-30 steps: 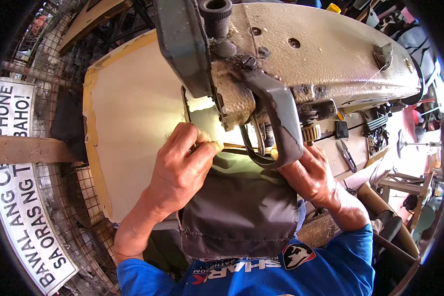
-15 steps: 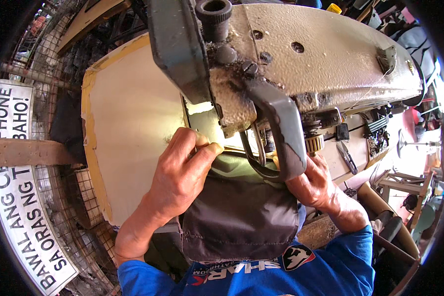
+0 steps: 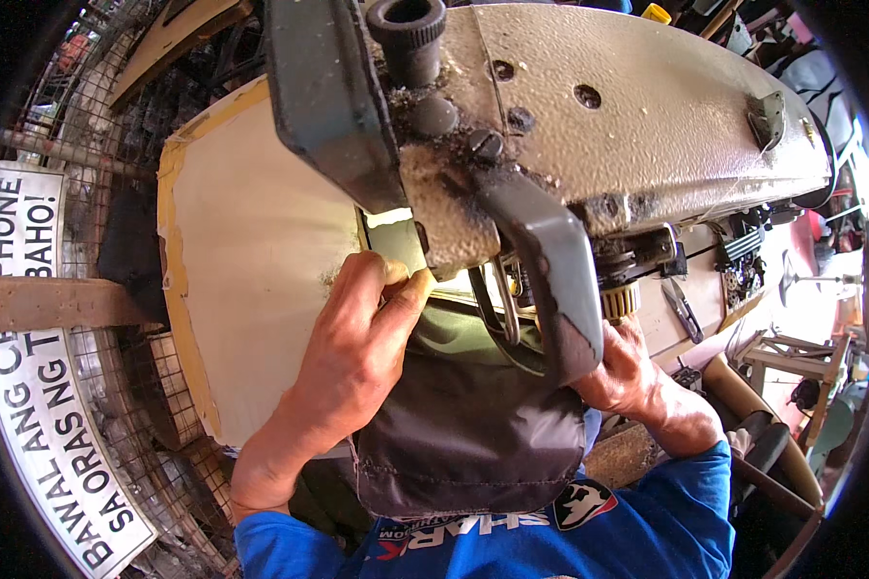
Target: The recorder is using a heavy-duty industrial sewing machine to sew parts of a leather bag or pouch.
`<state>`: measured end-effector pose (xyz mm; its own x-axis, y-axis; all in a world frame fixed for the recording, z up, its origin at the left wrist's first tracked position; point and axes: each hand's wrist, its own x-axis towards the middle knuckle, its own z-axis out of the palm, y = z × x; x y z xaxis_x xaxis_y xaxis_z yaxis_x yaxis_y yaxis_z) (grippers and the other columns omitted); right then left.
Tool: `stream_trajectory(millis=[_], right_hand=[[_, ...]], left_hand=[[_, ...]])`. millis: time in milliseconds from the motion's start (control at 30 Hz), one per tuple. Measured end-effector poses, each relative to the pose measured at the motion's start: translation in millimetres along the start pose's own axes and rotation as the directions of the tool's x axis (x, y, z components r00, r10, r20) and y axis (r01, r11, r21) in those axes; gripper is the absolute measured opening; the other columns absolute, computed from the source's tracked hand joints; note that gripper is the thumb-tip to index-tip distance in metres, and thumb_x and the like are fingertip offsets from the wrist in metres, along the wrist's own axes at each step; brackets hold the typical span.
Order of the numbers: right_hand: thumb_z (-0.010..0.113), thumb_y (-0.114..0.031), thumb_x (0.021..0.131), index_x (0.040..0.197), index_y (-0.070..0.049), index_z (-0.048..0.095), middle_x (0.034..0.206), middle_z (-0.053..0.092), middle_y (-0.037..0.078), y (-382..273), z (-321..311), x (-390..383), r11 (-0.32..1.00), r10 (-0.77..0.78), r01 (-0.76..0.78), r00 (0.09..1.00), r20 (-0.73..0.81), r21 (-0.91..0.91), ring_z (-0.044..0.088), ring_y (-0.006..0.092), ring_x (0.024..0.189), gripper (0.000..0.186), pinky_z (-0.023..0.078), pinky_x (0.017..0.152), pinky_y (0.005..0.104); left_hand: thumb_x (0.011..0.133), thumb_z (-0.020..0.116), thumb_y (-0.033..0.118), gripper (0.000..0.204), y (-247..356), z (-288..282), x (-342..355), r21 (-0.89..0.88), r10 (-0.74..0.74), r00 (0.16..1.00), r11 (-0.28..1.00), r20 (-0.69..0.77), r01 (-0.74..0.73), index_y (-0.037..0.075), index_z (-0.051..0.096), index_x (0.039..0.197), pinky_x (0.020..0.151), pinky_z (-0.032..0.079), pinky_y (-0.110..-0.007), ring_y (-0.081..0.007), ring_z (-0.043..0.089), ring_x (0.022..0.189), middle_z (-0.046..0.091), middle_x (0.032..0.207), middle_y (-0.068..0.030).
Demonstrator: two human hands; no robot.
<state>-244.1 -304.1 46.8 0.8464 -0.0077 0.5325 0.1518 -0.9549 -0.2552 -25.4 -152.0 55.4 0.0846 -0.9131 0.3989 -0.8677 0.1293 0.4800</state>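
The left hand (image 3: 362, 338) pinches the upper edge of the dark fabric (image 3: 468, 425), presumably to keep it aligned at the sewing machine (image 3: 628, 106). The fabric lies between both hands; the right hand (image 3: 623, 372) has hidden fingertips, so its grip cannot be told.

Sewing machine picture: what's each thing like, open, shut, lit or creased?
Sewing machine, lit beneath its head
Dark cloth, draped and creased
Left hand, pinched on the cloth's edge
Right hand, partly hidden; grip unclear
Snips, lying down; blades unclear
Yellow tape, ragged
White sign, partly covered
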Motion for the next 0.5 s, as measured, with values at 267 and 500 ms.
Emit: stream_trajectory(millis=[267,500], right_hand=[[0.065,0.0,0.068,0.094,0.004,0.059,0.09,0.058,0.017,-7.3,-2.3,3.7,0.968,0.194,-0.192,0.981,0.002,0.16,0.059,0.0317,0.079,0.027,0.052,0.066,0.0397],[0.063,-0.003,0.075,0.097,-0.004,0.06,0.089,0.055,0.013,-33.9,-33.2,24.1,0.962,0.232,-0.254,0.955,0.187,0.103,0.059,0.0323,0.079,0.022,0.052,0.067,0.0425]], left_hand=[[0.084,0.064,-0.001,0.021,1.6,-3.2,-0.5,-0.032,-0.129,0.988,0.991,0.087,0.132,-0.001,0.06,0.105,0.081,0.048,-0.043,-0.0349,0.057,0.095,0.056,0.102,-0.0163],[0.089,0.066,0.001,0.013,1.7,-4.4,-21.6,-0.35,-0.263,0.961,0.895,0.085,0.276,0.0,0.061,0.1,0.072,0.049,-0.038,-0.0301,0.061,0.081,0.059,0.09,-0.0128]])
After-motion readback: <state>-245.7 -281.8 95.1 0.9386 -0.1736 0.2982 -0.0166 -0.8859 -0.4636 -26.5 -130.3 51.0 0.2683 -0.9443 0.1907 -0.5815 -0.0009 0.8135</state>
